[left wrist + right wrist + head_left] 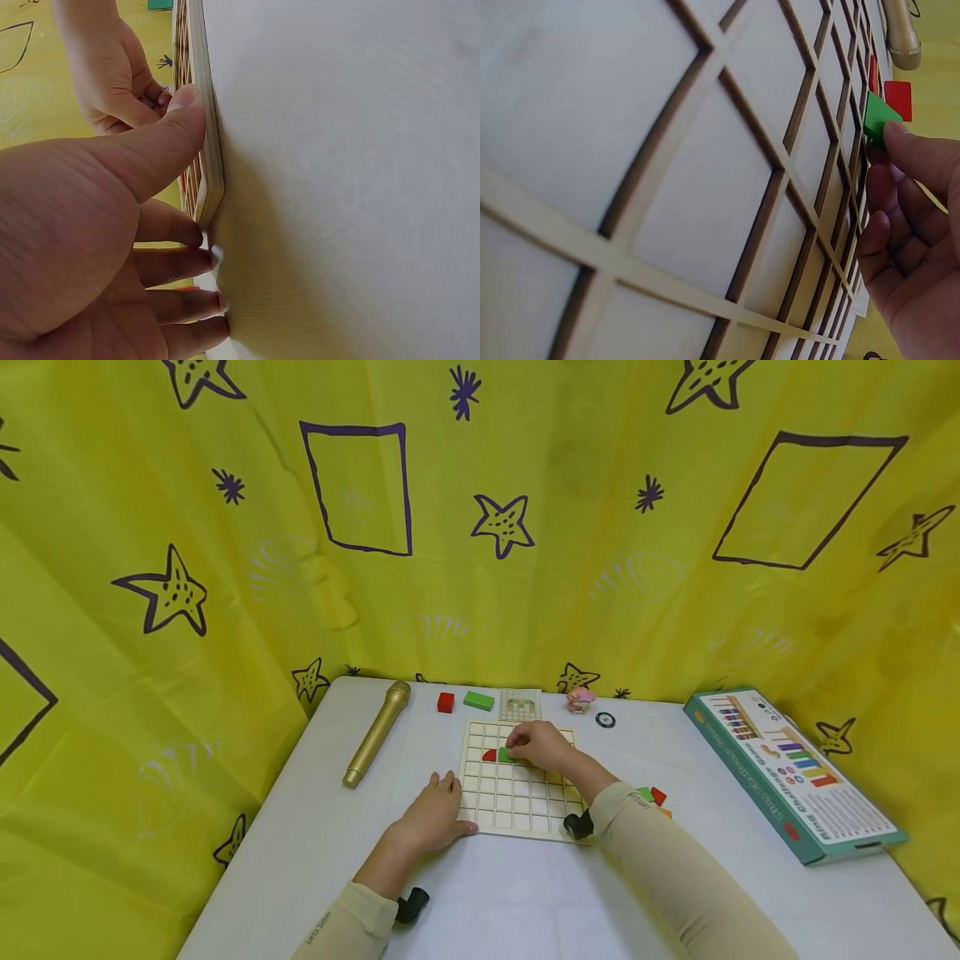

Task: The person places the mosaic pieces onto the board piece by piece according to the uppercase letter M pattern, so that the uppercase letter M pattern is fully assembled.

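Observation:
A wooden grid board (495,810) with raised square cells lies on the white table. My right hand (542,747) is over its upper part, pinching a green square tile (506,755) between thumb and fingers. In the right wrist view that green tile (880,118) stands tilted at the grid. Just left of it a red quarter-round tile (489,756) sits in a cell. My left hand (433,814) rests at the board's lower left corner, thumb on the edge and the other fingers extended down to the tabletop, as the left wrist view shows.
Behind the board are a pattern card (521,704), a green block (478,700), a red block (446,702), a pink figurine (580,699) and a dark round disc (605,720). A gold microphone (377,735) lies left. Loose coloured tiles (658,796) and a game box (795,772) lie right.

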`<state>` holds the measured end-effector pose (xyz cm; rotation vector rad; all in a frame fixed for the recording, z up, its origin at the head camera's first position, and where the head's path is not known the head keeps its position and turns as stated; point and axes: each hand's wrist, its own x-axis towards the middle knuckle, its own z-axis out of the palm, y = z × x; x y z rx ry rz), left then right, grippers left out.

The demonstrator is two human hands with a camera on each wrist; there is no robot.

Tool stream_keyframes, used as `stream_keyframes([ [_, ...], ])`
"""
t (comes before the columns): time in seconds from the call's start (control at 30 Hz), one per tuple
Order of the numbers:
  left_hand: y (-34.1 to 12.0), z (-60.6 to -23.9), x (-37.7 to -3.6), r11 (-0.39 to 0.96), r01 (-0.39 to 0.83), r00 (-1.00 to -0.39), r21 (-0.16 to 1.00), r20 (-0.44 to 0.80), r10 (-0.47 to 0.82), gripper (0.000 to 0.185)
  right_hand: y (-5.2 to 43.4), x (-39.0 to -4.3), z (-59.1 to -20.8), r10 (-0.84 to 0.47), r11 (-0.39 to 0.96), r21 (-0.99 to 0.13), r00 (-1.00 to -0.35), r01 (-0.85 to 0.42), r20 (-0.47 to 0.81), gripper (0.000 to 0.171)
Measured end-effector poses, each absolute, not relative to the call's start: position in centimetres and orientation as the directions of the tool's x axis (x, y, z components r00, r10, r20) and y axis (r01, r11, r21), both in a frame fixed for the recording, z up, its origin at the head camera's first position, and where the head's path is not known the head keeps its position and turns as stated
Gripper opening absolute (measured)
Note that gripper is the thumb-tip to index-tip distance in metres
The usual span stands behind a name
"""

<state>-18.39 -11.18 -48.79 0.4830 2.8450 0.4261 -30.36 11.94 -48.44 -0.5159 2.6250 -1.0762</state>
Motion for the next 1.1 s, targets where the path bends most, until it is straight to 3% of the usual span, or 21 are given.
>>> stream_keyframes([
  [0.3, -11.1, -48.9, -18.4, 0.904, 0.272, -0.922, 0.329, -0.179, 0.343, 0.088, 11.5, -30.1, -48.3, -0.404, 0.708, -0.67, -0.906, -0.225, -0.123, 0.006],
  [1.1, -11.1, -48.7, -18.4, 0.901, 0.271, -0.922, 0.339, -0.176, 0.344, 0.086, 13.0, -29.4, -48.3, -0.395, 0.676, -0.701, -0.915, -0.228, -0.083, 0.013],
])
